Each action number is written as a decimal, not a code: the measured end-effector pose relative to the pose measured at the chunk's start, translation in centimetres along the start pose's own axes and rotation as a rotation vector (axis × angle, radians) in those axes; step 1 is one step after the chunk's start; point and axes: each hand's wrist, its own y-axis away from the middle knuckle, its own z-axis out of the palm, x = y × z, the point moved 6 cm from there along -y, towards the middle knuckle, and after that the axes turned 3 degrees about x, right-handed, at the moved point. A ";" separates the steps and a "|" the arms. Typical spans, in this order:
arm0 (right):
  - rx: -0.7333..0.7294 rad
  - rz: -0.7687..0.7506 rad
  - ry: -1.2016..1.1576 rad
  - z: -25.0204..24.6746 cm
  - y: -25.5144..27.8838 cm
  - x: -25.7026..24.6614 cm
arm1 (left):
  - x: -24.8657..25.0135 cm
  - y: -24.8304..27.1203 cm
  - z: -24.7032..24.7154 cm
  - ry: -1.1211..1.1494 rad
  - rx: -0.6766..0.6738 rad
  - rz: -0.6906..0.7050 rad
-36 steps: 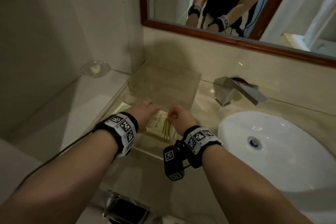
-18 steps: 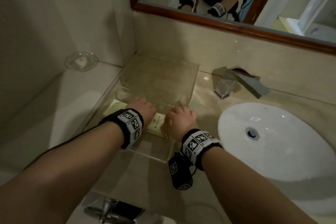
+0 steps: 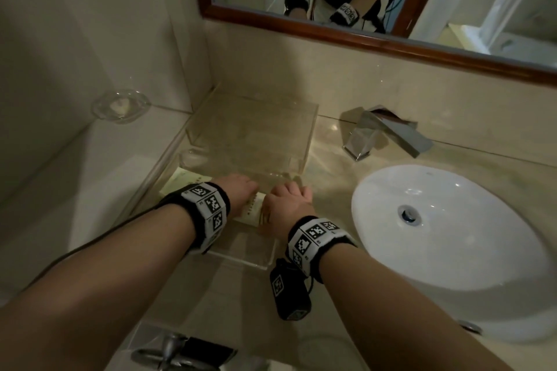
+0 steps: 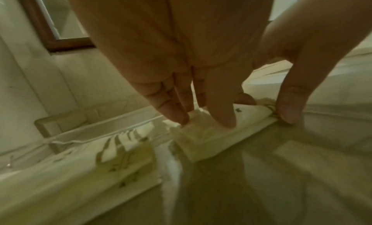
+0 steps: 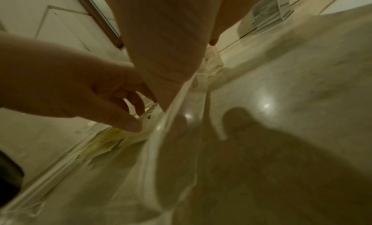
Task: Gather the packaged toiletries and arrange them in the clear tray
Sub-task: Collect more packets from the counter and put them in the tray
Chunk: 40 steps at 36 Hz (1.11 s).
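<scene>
A cream toiletry packet (image 3: 253, 209) lies in the low clear tray (image 3: 241, 257) at the counter's front, between my two hands. My left hand (image 3: 241, 190) holds it: its fingers (image 4: 223, 121) press on one end and the thumb (image 4: 287, 117) sits at the other. My right hand (image 3: 289, 199) points knuckles up, and its straight fingers (image 5: 161, 78) reach down along the tray's clear wall (image 5: 177, 156) at the packet's right end, tips hidden behind that wall. A second cream packet (image 3: 184, 181) (image 4: 90, 172) lies to the left in the same tray.
A taller clear box (image 3: 256, 135) stands just behind the tray in the corner. A chrome faucet (image 3: 382, 132) and a white basin (image 3: 452, 235) are to the right. A glass soap dish (image 3: 120, 105) sits on the left ledge, and a wood-framed mirror (image 3: 331, 36) hangs above.
Both hands have moved forward and down with the packet, toward the tray's far end. The right hand no longer pinches the packet from above; its fingers now point down.
</scene>
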 end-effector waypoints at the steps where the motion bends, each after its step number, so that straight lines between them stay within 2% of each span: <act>1: 0.002 0.003 0.003 0.0 0.0 0.0 | 0.1 0.0 0.1 -0.001 -0.008 -0.005; 11: -0.008 0.006 -0.115 -1.2 0.8 0.8 | 1.0 0.5 -0.6 -0.023 -0.032 -0.029; 17: 0.098 0.024 -0.316 -3.0 1.5 3.2 | 2.4 1.0 -2.8 -0.037 0.035 -0.019; 21: 0.147 0.084 -0.399 -4.0 2.1 5.5 | 3.9 0.9 -4.1 -0.050 0.012 -0.055; 33: 0.231 0.234 -0.436 -6.0 7.6 17.2 | 14.4 -1.5 -9.1 0.048 0.053 0.005; 40: 0.202 0.368 -0.429 -5.8 12.3 25.5 | 22.7 -3.2 -11.3 0.065 0.071 0.076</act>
